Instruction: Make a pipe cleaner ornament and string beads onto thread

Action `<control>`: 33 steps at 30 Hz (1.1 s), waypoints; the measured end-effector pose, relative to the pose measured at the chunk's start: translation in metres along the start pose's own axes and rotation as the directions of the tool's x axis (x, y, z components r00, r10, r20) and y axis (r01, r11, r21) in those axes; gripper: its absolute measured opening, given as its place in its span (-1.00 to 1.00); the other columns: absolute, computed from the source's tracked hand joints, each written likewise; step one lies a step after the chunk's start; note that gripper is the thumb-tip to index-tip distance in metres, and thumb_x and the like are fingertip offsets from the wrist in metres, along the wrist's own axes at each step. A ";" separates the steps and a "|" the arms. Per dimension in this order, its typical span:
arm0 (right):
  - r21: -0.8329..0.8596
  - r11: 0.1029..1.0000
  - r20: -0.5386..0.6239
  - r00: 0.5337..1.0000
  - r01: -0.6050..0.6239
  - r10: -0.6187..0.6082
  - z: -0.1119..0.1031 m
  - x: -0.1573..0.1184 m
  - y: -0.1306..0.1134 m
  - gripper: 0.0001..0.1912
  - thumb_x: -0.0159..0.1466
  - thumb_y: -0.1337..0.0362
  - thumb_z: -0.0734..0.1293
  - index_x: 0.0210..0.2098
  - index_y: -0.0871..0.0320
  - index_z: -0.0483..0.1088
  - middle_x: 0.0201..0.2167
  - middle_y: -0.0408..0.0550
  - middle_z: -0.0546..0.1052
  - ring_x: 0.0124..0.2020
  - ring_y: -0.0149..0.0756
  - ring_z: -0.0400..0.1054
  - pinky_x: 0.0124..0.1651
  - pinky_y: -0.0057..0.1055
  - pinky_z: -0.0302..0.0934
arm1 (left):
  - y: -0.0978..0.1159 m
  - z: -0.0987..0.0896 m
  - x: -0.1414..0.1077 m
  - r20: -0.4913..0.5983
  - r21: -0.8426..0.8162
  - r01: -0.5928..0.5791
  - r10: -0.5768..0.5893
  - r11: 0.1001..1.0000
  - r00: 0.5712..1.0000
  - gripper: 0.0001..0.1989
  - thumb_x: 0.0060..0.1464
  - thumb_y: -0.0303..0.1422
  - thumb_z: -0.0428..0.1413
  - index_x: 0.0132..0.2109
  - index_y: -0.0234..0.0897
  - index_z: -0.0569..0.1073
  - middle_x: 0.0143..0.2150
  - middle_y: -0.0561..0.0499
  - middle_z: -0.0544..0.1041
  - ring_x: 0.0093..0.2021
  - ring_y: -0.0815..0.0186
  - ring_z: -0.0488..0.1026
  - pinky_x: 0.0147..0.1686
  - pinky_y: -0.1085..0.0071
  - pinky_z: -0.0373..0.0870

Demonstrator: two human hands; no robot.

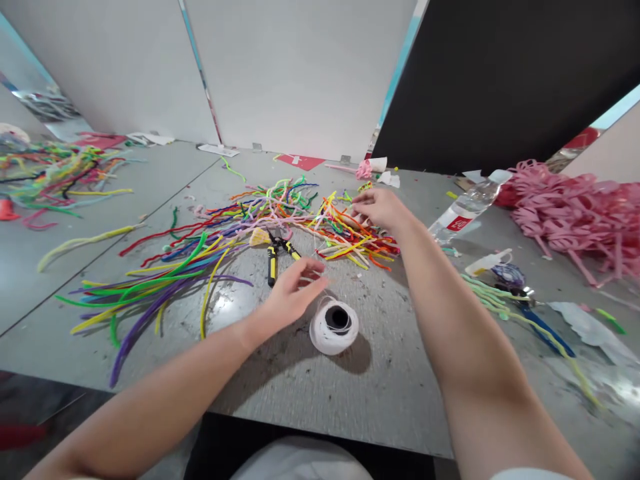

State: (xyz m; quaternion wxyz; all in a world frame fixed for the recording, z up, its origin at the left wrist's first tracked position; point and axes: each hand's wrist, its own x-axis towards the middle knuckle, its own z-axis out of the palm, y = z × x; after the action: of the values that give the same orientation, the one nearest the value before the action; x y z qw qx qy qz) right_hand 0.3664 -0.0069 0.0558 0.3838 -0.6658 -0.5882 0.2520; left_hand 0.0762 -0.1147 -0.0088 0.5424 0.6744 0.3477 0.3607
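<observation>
Fuzzy stems: spread in a many-coloured pile across the middle of your tabletop, fanning out toward your left, with long purple, green and yellow ones nearest you.
Pink ribbon: heaped on the far right, well apart from the stems.
Clear bottle: just beyond your right forearm, between the pile and the ribbon, its red label facing you.
Right hand: at the right end of the pile, your fingers bent down toward the stems; you cannot tell from here whether they pinch anything.
Left hand: above the bare surface between pliers and spool, your thumb and fingers apart with a gap showing.
Thread spool: white thread around a dark core, in front of you, just beside your left thumb.
Pliers: at the near edge of the pile, beyond your left hand, yellow-and-black handles spread toward you.
White dropper bottle: right of your right forearm, near the pale green stems.
</observation>
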 end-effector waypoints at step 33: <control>-0.397 0.889 -0.029 0.965 0.227 -0.259 0.091 0.028 0.069 -0.72 0.47 0.28 0.17 0.08 0.09 0.43 -0.12 0.18 0.70 -0.08 0.09 0.57 -0.12 -0.23 0.30 | 0.005 -0.010 0.246 -0.199 0.189 0.139 -0.101 0.972 0.975 -0.81 0.29 -0.47 0.17 -0.34 -0.26 0.47 -0.55 0.13 0.34 -0.53 0.40 0.32 -0.41 0.44 0.34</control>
State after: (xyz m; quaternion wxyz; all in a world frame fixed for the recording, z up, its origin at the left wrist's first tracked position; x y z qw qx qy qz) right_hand 0.3411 0.0393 -0.0492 0.2954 -0.6596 -0.6892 0.0527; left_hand 0.1903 0.1012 0.0244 0.4568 0.6664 0.4725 0.3521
